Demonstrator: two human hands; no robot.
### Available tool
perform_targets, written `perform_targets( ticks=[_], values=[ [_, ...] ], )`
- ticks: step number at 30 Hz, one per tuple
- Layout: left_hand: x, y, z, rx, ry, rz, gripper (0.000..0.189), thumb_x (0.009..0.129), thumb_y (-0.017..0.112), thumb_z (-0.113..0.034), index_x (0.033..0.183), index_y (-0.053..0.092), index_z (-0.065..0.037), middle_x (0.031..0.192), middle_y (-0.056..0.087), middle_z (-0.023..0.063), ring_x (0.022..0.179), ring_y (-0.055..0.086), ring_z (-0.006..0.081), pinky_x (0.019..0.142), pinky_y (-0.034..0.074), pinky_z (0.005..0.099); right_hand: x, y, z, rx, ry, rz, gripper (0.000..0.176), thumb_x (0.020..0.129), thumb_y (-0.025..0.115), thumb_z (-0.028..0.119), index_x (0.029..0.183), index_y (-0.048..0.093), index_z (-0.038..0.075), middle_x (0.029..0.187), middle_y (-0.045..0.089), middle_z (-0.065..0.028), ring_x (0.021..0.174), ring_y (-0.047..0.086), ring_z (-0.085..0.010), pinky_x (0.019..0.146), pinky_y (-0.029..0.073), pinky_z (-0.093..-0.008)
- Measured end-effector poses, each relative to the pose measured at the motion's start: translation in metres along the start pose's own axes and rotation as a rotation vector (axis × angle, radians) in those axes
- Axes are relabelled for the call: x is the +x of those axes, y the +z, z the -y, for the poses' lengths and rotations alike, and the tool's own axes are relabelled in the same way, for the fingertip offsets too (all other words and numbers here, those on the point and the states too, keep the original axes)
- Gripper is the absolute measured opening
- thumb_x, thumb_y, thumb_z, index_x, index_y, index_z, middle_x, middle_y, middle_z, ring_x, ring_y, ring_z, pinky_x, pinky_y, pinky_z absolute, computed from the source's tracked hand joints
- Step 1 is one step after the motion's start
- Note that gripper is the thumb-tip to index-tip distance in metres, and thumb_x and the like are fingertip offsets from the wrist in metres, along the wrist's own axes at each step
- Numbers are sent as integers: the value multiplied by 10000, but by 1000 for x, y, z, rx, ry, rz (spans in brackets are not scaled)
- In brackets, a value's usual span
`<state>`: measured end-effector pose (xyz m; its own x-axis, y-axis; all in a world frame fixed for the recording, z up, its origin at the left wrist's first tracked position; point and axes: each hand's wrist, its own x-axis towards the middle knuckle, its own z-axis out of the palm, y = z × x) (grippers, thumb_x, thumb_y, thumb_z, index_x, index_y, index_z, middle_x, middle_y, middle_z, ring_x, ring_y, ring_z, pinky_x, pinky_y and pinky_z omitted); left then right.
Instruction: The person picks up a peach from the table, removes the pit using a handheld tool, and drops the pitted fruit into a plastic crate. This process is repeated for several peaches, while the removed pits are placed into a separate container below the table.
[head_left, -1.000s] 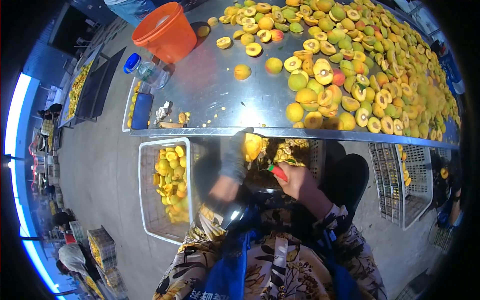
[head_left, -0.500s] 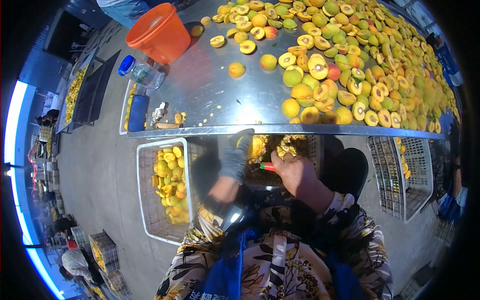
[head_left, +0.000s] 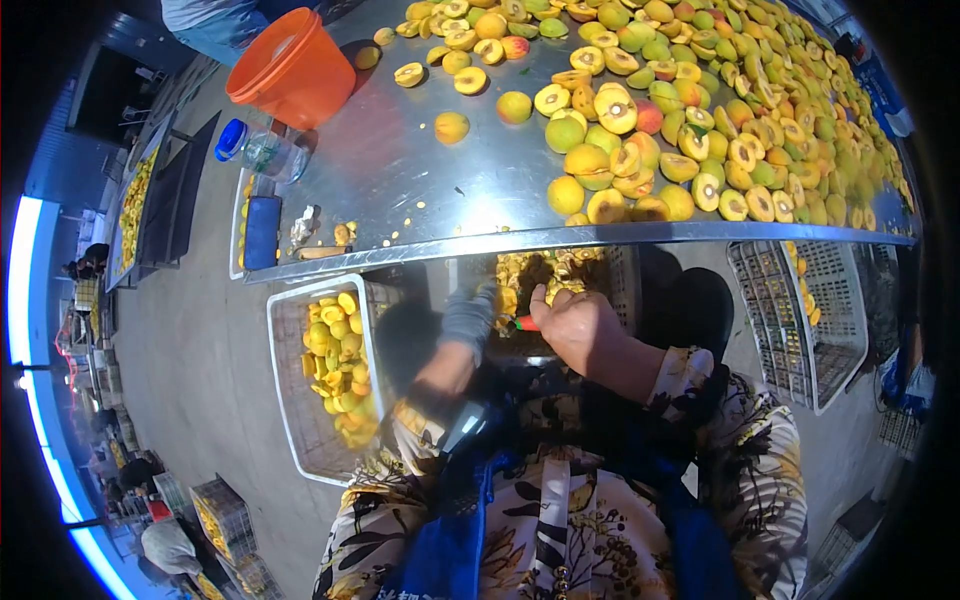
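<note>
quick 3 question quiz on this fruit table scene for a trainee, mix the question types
1. The tool in the right hand has a handle that is: A blue, B red, C white?
2. True or false: the white crate near the left hand is empty.
3. Fill in: the bottle beside the orange bucket has a ___ cap.
Key: 1 B; 2 false, it holds cut fruit; 3 blue.

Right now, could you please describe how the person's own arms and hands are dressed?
The left hand wears a grey knit glove, with a dark cuff behind its wrist. The right hand is bare. Both arms have floral sleeves, cream with yellow and black print.
</note>
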<state>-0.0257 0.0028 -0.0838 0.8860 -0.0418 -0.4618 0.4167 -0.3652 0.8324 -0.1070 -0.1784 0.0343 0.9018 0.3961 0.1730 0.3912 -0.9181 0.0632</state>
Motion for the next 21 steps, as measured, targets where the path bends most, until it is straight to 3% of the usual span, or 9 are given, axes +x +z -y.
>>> perform_targets(
  ticks=[3, 6, 8, 11, 14, 15, 21],
  values=[
    [5, -2, 17, 80, 1, -14, 225, 858, 555, -190, 1036, 571, -52, 845, 592, 46, 682, 548, 142, 529, 456, 267, -1, 11, 6, -25, 55, 74, 350, 745, 510, 191, 1068, 555, 64, 605, 529, -33, 523, 551, -160, 437, 409, -286],
    [-4, -12, 7, 58, -10, 0, 211, 849, 553, -190, 1013, 577, -59, 832, 593, 48, 675, 551, 145, 532, 462, 270, -2, 43, -8, -32, 329, 357, 324, 761, 512, 180, 1051, 560, 44, 645, 567, -50, 557, 586, -180, 465, 445, -302],
    [-14, -19, -15, -65, -61, 16, 200, 843, 546, -185, 998, 579, -62, 826, 593, 54, 679, 557, 153, 535, 469, 276, -8, 51, -32, 295, 436, 175, 330, 766, 515, 141, 1072, 548, 22, 663, 580, -66, 583, 602, -190, 481, 463, -303],
    [-24, -23, -22, -376, -209, 54, 177, 837, 527, -174, 970, 582, -70, 826, 590, 59, 708, 568, 182, 549, 482, 301, -15, 31, -30, 254, 135, -31, 362, 757, 506, 148, 1107, 545, 66, 637, 545, -59, 550, 571, -194, 464, 442, -313],
    [-23, -18, -19, -309, -164, 57, 172, 834, 533, -180, 962, 583, -77, 824, 587, 48, 712, 569, 181, 545, 481, 299, -5, 11, -6, 61, 84, -13, 374, 743, 503, 163, 1108, 549, 94, 627, 512, -41, 518, 538, -180, 451, 417, -305],
    [-25, -18, -22, -296, -169, 59, 170, 835, 533, -180, 961, 583, -77, 823, 587, 46, 707, 570, 179, 542, 481, 298, -6, 12, -2, 63, 46, 66, 395, 730, 508, 168, 1115, 545, 92, 631, 498, -35, 511, 523, -164, 447, 400, -290],
    [-26, -15, -25, -357, -165, 80, 154, 837, 548, -178, 953, 584, -83, 824, 588, 44, 692, 573, 170, 522, 482, 292, -9, 14, 5, 31, -21, 26, 417, 724, 511, 177, 1130, 542, 87, 638, 507, -46, 523, 536, -170, 453, 411, -295]
  ],
)
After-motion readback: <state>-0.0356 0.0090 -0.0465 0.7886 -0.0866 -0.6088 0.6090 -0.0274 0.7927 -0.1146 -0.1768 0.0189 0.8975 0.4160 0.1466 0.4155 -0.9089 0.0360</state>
